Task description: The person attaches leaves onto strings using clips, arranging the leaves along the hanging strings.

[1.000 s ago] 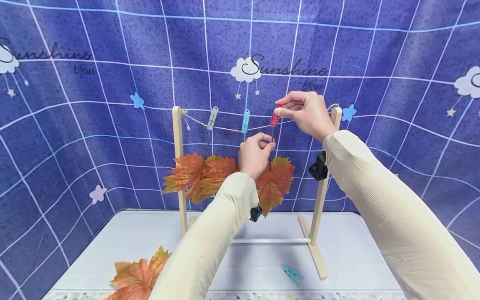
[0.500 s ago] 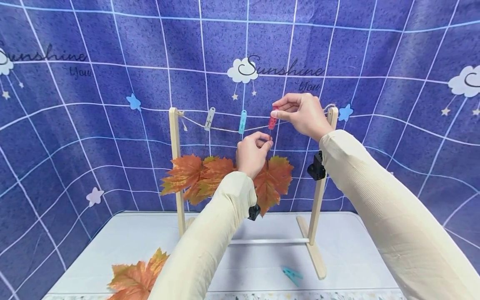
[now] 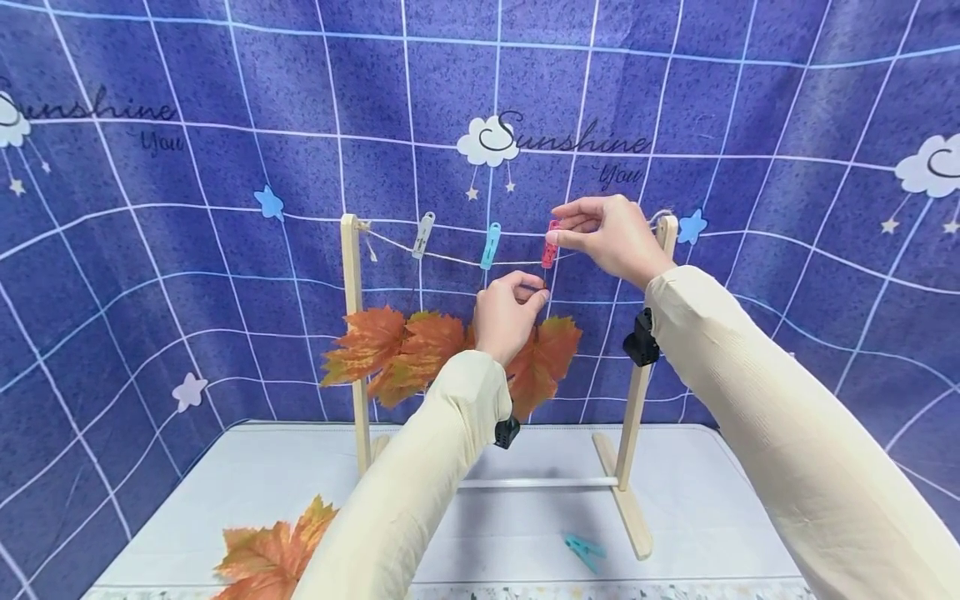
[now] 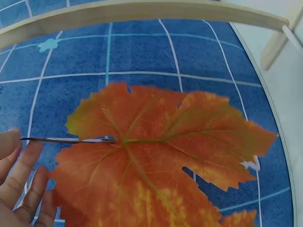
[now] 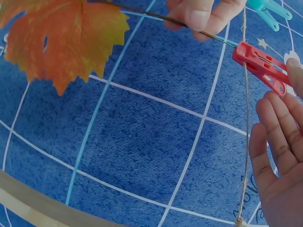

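My right hand (image 3: 617, 237) pinches a red clothespin (image 3: 550, 248) by its upper end. The right wrist view shows this red clothespin (image 5: 258, 67) across the twine, with a leaf stem (image 5: 175, 21) meeting its tip. Just below, my left hand (image 3: 510, 312) pinches that thin dark stem between thumb and fingertips. From the stem hangs an orange maple leaf (image 4: 147, 142), partly hidden by my left hand and sleeve in the head view. Further left on the twine (image 3: 450, 257) are a grey clothespin (image 3: 423, 235) and a light-blue clothespin (image 3: 491, 246), with orange leaves (image 3: 375, 342) hanging below.
A wooden frame with a left post (image 3: 352, 292) and right post (image 3: 636, 417) carries the twine. On the white table (image 3: 712, 517) lie a teal clothespin (image 3: 585, 550) and an orange leaf (image 3: 273, 554), partly behind my left sleeve. A blue patterned cloth (image 3: 787, 208) hangs behind.
Both hands have moved slightly down with the red clothespin and stem, and the twine sags lower at that spot. The grips look the same.
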Tool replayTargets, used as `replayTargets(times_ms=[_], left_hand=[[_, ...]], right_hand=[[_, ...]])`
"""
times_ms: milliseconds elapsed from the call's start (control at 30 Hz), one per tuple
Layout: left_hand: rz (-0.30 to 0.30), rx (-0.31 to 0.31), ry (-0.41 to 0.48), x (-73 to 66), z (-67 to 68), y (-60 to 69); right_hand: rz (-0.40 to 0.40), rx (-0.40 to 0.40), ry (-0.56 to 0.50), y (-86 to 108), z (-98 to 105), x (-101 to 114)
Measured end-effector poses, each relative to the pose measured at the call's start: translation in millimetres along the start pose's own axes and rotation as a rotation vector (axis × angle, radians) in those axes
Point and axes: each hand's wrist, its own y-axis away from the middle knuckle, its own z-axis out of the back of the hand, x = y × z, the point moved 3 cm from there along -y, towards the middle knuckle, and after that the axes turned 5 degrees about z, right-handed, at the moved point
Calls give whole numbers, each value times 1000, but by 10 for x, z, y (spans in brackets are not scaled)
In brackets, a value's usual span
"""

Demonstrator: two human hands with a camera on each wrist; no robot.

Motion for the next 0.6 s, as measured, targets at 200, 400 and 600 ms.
replayTargets(times_ms=[200, 400, 600], left_hand=[[16, 6, 45, 27, 35, 57], [-28, 29, 93, 66, 80, 151], [-53, 67, 184, 100, 186, 271]], right_hand=[[-5, 32, 14, 76, 15, 0], [-5, 6, 73, 227, 28, 20], [1, -40, 79, 399, 14, -4]])
